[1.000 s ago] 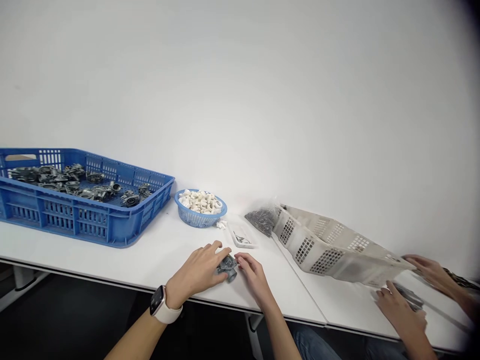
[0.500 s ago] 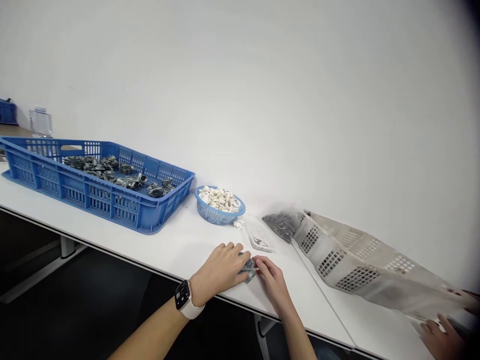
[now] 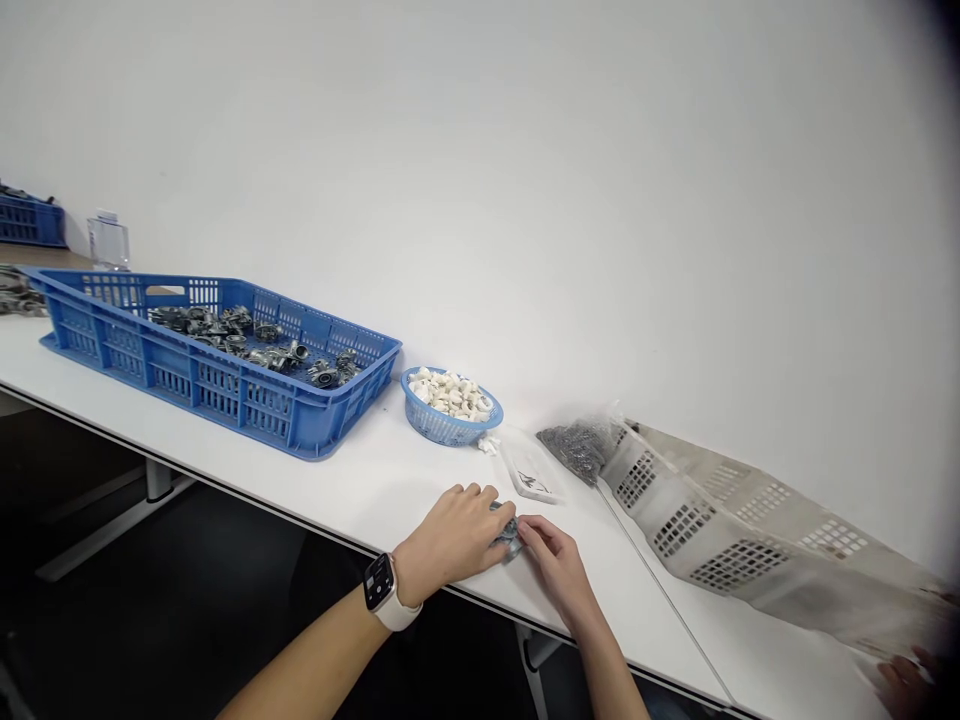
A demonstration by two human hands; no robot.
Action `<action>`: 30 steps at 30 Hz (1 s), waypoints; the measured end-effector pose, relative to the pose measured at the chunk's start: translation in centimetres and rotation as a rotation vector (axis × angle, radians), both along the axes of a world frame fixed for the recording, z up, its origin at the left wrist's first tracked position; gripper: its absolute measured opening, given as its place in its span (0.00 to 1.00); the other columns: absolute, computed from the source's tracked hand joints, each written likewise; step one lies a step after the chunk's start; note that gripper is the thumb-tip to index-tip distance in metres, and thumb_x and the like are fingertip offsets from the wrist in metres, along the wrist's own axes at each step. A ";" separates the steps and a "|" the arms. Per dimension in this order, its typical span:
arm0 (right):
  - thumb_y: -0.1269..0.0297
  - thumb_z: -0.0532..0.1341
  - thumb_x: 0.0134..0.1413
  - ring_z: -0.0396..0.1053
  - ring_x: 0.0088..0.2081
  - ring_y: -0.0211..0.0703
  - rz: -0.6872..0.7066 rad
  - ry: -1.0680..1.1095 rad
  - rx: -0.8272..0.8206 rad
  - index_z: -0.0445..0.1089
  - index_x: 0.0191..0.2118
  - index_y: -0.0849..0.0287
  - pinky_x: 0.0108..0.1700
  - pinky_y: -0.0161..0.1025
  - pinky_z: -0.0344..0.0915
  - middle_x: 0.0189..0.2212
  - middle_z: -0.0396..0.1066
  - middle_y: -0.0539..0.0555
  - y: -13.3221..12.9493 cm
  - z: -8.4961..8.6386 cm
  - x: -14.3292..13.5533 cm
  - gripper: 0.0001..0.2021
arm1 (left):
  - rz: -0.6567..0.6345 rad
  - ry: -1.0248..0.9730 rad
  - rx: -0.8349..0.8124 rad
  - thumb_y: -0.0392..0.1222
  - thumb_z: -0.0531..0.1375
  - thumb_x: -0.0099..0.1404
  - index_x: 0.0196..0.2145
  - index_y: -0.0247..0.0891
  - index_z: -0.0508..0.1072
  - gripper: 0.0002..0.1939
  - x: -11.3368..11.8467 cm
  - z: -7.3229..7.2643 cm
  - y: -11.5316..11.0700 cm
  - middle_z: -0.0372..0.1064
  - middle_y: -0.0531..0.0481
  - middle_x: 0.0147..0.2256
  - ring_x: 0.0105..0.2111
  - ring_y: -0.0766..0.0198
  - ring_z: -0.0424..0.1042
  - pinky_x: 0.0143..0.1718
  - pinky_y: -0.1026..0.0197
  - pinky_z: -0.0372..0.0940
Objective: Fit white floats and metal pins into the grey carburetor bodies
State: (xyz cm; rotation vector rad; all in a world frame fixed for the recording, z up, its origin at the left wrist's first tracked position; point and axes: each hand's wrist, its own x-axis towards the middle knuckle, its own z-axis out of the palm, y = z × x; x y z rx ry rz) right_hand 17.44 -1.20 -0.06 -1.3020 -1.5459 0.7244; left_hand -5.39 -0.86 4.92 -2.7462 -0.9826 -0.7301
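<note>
My left hand (image 3: 450,538), with a white watch on its wrist, covers a small grey metal part (image 3: 510,535) on the white table (image 3: 352,480). My right hand (image 3: 559,568) touches the same part from the right with its fingertips. Most of the part is hidden between the two hands. Just beyond them lies a small white tray (image 3: 531,472) with a few dark bits in it.
A blue crate (image 3: 210,385) of grey metal parts stands at the left. A small blue basket (image 3: 450,405) holds white pieces. A bag of dark small parts (image 3: 577,445) lies by a tilted beige crate (image 3: 735,540). Another person's hand (image 3: 904,675) shows at the lower right.
The view has swung to the left, so everything sits further right in the picture. Both hands stay on the grey part. The other person's hands have slid nearly out of view.
</note>
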 end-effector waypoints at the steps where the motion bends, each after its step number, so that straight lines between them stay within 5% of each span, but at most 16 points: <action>1: 0.46 0.66 0.54 0.74 0.43 0.66 0.006 0.000 -0.006 0.81 0.35 0.43 0.50 0.63 0.68 0.37 0.78 0.62 0.0 0.0 0.0 0.11 | 0.001 0.001 -0.002 0.48 0.61 0.72 0.49 0.40 0.67 0.13 0.0 0.0 0.0 0.70 0.44 0.44 0.44 0.51 0.73 0.43 0.53 0.68; 9: 0.44 0.65 0.56 0.74 0.42 0.64 0.025 -0.020 -0.008 0.81 0.34 0.42 0.48 0.61 0.69 0.35 0.77 0.63 0.0 0.3 -0.1 0.12 | -0.005 0.004 -0.014 0.47 0.61 0.72 0.48 0.40 0.68 0.12 -0.2 0.2 -0.1 0.70 0.45 0.44 0.43 0.51 0.73 0.42 0.53 0.68; 23: 0.46 0.62 0.60 0.74 0.38 0.59 0.025 -0.040 0.038 0.79 0.33 0.46 0.45 0.56 0.71 0.31 0.75 0.61 -0.3 0.7 -0.2 0.14 | -0.023 -0.045 -0.062 0.46 0.61 0.71 0.63 0.42 0.57 0.27 -0.6 0.3 0.1 0.71 0.44 0.47 0.46 0.49 0.73 0.43 0.53 0.67; 30: 0.47 0.61 0.62 0.73 0.38 0.57 0.007 -0.025 0.025 0.78 0.34 0.50 0.45 0.52 0.71 0.31 0.75 0.58 -0.2 0.3 -0.1 0.15 | -0.033 -0.040 -0.090 0.47 0.63 0.69 0.51 0.42 0.68 0.16 -0.5 0.4 0.2 0.71 0.46 0.45 0.43 0.51 0.73 0.41 0.54 0.67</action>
